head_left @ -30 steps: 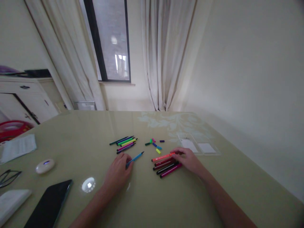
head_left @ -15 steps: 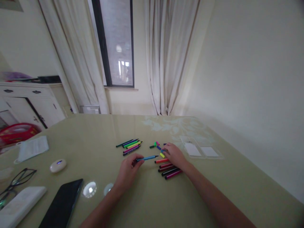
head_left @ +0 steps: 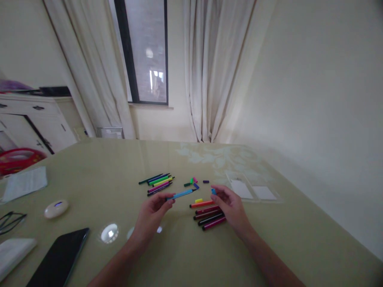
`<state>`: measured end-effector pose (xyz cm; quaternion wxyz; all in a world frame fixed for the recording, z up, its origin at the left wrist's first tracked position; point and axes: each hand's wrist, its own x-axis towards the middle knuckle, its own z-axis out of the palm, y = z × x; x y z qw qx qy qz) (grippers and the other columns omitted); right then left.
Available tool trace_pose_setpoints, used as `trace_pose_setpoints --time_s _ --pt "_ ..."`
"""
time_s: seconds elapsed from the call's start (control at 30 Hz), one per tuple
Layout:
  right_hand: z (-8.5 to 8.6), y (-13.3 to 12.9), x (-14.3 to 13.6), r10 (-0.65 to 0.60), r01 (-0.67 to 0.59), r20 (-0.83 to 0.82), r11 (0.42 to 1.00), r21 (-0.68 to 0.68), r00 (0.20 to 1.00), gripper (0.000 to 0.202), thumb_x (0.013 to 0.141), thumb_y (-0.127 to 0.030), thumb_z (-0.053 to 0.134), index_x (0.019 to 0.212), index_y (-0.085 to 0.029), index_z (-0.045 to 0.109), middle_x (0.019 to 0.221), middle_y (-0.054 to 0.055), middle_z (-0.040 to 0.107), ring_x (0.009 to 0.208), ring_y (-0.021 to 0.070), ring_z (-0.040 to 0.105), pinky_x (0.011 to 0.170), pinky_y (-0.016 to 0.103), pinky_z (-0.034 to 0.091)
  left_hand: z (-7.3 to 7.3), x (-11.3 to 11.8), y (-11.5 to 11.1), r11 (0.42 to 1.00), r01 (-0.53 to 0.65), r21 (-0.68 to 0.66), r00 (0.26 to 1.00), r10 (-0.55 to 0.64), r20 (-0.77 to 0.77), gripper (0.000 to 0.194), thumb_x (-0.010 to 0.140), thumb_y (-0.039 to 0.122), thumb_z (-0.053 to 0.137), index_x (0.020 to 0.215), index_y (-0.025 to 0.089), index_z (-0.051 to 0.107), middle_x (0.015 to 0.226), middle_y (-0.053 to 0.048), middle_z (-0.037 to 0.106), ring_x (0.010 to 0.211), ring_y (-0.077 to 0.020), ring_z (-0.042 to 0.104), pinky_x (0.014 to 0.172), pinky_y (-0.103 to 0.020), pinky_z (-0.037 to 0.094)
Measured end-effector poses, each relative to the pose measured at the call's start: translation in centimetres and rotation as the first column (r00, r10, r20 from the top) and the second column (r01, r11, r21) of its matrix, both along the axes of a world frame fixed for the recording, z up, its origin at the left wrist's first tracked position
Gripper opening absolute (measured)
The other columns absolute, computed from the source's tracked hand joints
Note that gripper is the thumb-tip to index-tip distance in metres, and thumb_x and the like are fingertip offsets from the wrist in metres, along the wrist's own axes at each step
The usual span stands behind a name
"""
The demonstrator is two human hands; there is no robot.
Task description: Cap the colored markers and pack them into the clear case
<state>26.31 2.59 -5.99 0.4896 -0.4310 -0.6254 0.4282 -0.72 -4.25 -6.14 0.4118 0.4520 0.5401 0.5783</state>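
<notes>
My left hand (head_left: 155, 209) is closed on a light blue marker (head_left: 183, 194), its bare dark tip pointing right. Between the fingertips of my right hand (head_left: 229, 201) is a small blue cap (head_left: 213, 191), apart from the marker. Under and beside that hand lie several capped markers, among them an orange marker (head_left: 202, 204) and a magenta marker (head_left: 214, 224). Past the hands are scattered loose caps: a yellow cap (head_left: 198, 200), a dark purple cap (head_left: 206, 181) and a pink cap (head_left: 195, 179). Uncapped markers, including a yellow marker (head_left: 163, 181), lie in a row at the left.
A clear plastic case (head_left: 248, 199) with white cards lies open at the right. Leftward on the table are a phone (head_left: 58, 259), a white oval case (head_left: 56, 209), a face mask (head_left: 25, 184), glasses (head_left: 12, 221) and a white block (head_left: 14, 255).
The right hand has lifted the blue cap off the table from among the loose caps and drawn it nearer. The left hand still holds the light blue marker. The view has shifted slightly right.
</notes>
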Motion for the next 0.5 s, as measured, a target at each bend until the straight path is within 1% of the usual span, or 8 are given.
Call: trace_pose_setpoints --time_s 0.1,0.2,0.37,0.43,0.5 --pt "-0.1 -0.1 -0.3 0.064 -0.069 -0.072 0.995 -0.073 0.995 0.036 0.08 -0.048 0.08 0.103 -0.022 0.076 0.095 0.007 0.075 0.09 0.0229 0.07 0.084 0.035 0.057 0.3 0.0 -0.4 0.999 0.009 -0.037 1.0 -0.01 -0.012 0.041 0.074 0.05 0.081 0.102 0.02 0.079 0.099 -0.009 0.081 0.092 -0.0233 0.075 0.083 -0.033 0.061" --pt "-0.2 -0.3 -0.4 0.083 -0.094 -0.099 0.989 -0.111 0.992 0.035 0.081 -0.048 0.079 0.105 -0.022 0.077 0.097 0.007 0.076 0.089 0.0226 0.07 0.082 0.035 0.057 0.4 -0.1 -0.7 0.998 0.03 -0.059 0.999 -0.031 -0.02 0.04 0.076 0.051 0.081 0.103 0.021 0.079 0.103 -0.009 0.08 0.094 -0.0236 0.075 0.086 -0.033 0.061" --pt "0.3 -0.8 -0.5 0.139 -0.139 0.007 0.99 -0.033 0.99 0.032 0.089 -0.043 0.073 0.114 -0.025 0.078 0.108 0.007 0.073 0.095 0.0211 0.068 0.087 0.034 0.055 0.4 0.0 -0.9 0.997 0.043 -0.057 0.999 -0.044 -0.022 0.04 0.077 0.051 0.081 0.103 0.022 0.078 0.107 -0.009 0.08 0.099 -0.0238 0.075 0.091 -0.033 0.06" --pt "0.5 -1.0 -0.6 0.146 -0.146 0.043 0.989 -0.013 0.988 0.031 0.088 -0.042 0.073 0.114 -0.026 0.079 0.105 0.007 0.071 0.092 0.0198 0.068 0.083 0.032 0.056 0.4 0.1 -1.0 0.997 0.051 -0.063 0.998 -0.053 -0.031 0.04 0.076 0.052 0.081 0.103 0.022 0.079 0.107 -0.009 0.08 0.098 -0.0238 0.075 0.089 -0.032 0.061" --pt "0.6 -1.2 -0.7 0.148 -0.147 0.045 0.989 -0.02 0.988 0.03 0.087 -0.043 0.076 0.111 -0.026 0.08 0.102 0.006 0.071 0.088 0.0188 0.068 0.078 0.031 0.056 0.5 0.2 -1.1 0.996 0.061 -0.07 0.997 -0.064 -0.038 0.04 0.075 0.052 0.081 0.102 0.022 0.079 0.106 -0.009 0.081 0.097 -0.0242 0.076 0.089 -0.032 0.061"
